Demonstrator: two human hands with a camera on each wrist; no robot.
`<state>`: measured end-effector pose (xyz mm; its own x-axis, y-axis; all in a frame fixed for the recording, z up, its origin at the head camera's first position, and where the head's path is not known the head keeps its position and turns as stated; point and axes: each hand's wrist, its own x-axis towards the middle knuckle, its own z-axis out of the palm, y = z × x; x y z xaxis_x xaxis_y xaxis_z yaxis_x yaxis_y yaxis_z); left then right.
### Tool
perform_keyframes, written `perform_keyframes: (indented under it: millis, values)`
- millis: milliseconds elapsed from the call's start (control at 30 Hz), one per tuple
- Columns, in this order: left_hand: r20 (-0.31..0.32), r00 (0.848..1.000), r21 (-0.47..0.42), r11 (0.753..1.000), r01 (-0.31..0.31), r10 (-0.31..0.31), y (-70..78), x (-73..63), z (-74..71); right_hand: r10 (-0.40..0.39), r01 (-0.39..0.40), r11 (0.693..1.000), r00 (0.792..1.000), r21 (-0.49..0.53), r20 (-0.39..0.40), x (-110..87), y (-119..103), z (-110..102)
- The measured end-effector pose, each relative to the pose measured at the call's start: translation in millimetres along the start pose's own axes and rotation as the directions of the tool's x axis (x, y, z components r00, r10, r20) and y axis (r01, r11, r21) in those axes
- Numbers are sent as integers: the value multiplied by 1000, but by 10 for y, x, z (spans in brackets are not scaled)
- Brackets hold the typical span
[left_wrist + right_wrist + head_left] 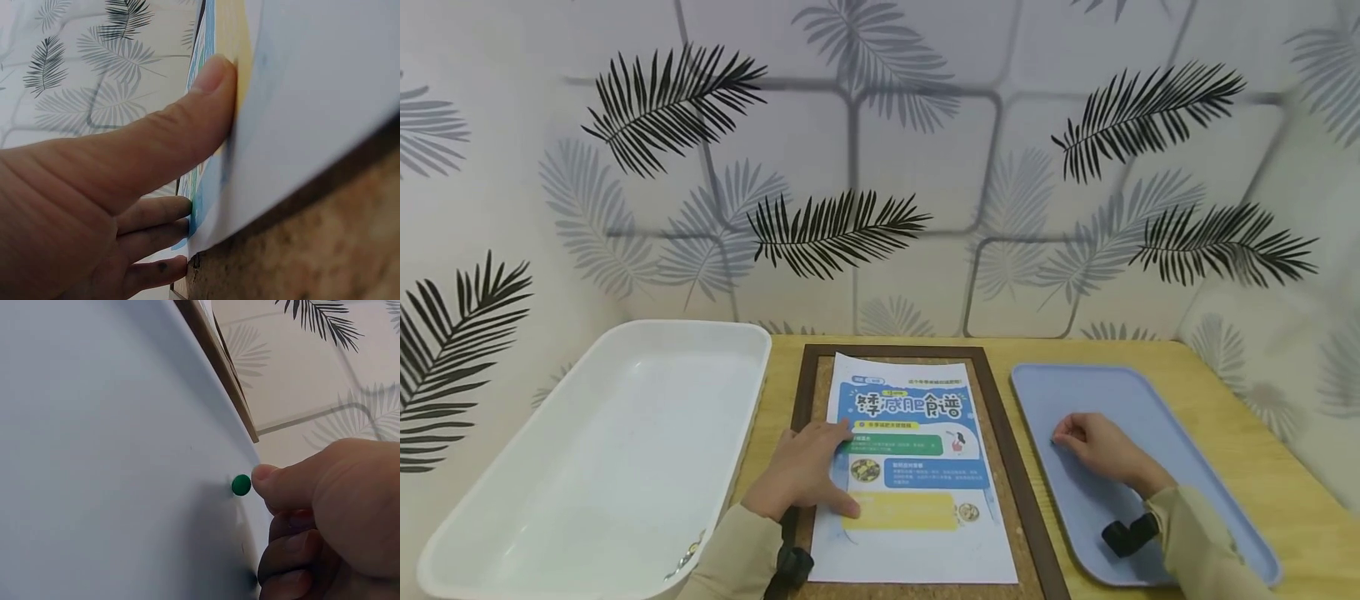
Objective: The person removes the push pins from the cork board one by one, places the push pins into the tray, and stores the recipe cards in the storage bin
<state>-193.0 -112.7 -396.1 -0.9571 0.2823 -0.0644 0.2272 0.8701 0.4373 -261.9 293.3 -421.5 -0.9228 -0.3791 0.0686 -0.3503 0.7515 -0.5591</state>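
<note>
My left hand (808,475) lies flat on a printed blue and white sheet (917,467), which rests on a cork board with a dark brown frame (801,392). In the left wrist view its thumb (206,94) and straight fingers press on the sheet (312,94) near its left edge, above the cork (325,244). My right hand (1093,446) rests on the blue tray (1157,400) with its fingers curled. In the right wrist view the thumb tip of that hand (331,506) touches a small green pin (241,485) lying on the tray (94,456). No finger closes round the pin.
A large white tub (625,433) stands to the left of the board, with something small and shiny in its near corner. The wooden table (1225,392) ends at a leaf-patterned wall close behind. The board's frame (212,350) runs alongside the tray.
</note>
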Motion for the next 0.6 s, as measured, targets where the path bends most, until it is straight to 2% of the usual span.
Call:
perform_keyframes:
  millis: [200, 600]
  values:
    - [-4, 1000, -3, 1000, -4, 4, -7, -20, -3, 26, -26, 1000, 999, 3, -19, 17, 0, -1]
    - [-13, 1000, 20, 1000, -4, 5, -30, -1, 27, -13, 14, 1000, 1000, 25, -18, 65, -144, 22]
